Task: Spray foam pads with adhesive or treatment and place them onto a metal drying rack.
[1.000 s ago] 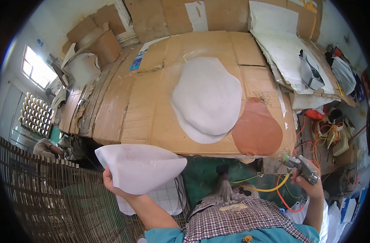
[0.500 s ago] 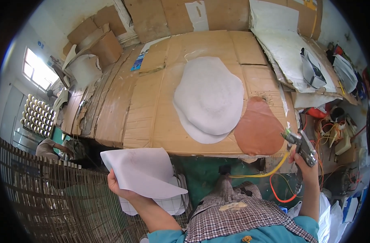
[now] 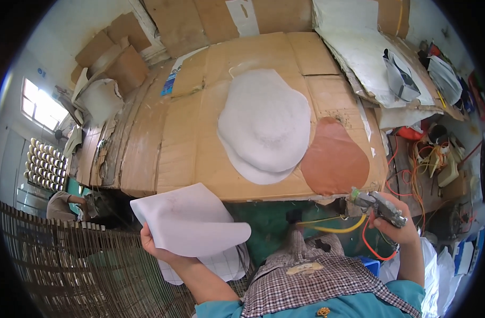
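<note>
White sheet curled, limp; left hand at 7 o'clock, fingers pinching it; right hand at 4 o'clock, clenched round spray gun.

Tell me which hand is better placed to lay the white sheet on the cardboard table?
Left, probably. The left hand already holds the white sheet just below the cardboard table edge, while the right hand is occupied with a spray gun.
</note>
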Available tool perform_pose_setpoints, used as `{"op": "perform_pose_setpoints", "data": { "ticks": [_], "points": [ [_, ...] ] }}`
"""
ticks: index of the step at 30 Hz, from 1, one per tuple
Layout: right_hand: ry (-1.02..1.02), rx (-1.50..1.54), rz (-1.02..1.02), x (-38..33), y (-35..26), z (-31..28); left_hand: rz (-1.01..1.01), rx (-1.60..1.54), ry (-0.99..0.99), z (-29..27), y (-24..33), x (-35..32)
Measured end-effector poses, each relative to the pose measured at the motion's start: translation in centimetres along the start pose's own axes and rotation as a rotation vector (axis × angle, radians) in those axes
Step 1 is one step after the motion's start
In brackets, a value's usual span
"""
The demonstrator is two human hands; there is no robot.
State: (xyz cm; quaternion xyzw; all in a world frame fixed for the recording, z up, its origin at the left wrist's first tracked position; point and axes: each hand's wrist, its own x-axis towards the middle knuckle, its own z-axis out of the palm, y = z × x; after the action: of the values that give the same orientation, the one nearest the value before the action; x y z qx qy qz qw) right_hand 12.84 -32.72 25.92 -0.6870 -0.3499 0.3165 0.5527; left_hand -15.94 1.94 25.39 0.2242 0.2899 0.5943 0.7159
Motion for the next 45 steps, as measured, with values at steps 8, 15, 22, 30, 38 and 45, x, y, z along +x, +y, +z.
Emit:
{"op": "perform_pose_setpoints", "data": {
  "ticks": [8, 15, 22, 30, 38, 45],
  "points": [
    [0.33, 0.088, -0.086, 1.5, -0.8, -0.7, -0.042, -0.022, -0.086, -0.6, -0.2, 1.3],
    [0.226, 0.026, 0.005, -2.2, -1.3, -1.0, -0.059, -0.058, -0.138, -2.0, 0.5, 1.8],
    [0.296, 0.132, 0.003, -0.7, -1.6, -0.1, -0.062, -0.06, -0.126, -1.6, 0.7, 1.8],
    [0.383, 0.093, -0.075, 1.8, -0.9, -1.7, 0.077, 0.052, -0.041, -0.7, 1.6, 0.8],
    [0.068, 0.061, 0.048, 6.9, 1.3, -2.7, 0.724, 0.645, 0.167, -2.3, 3.0, 0.9],
    [0.165, -0.471, -0.238, 25.0, 13.1, -1.7, 0.369, -0.166, 0.138, -2.1, 6.9, 3.2]
  ]
}}
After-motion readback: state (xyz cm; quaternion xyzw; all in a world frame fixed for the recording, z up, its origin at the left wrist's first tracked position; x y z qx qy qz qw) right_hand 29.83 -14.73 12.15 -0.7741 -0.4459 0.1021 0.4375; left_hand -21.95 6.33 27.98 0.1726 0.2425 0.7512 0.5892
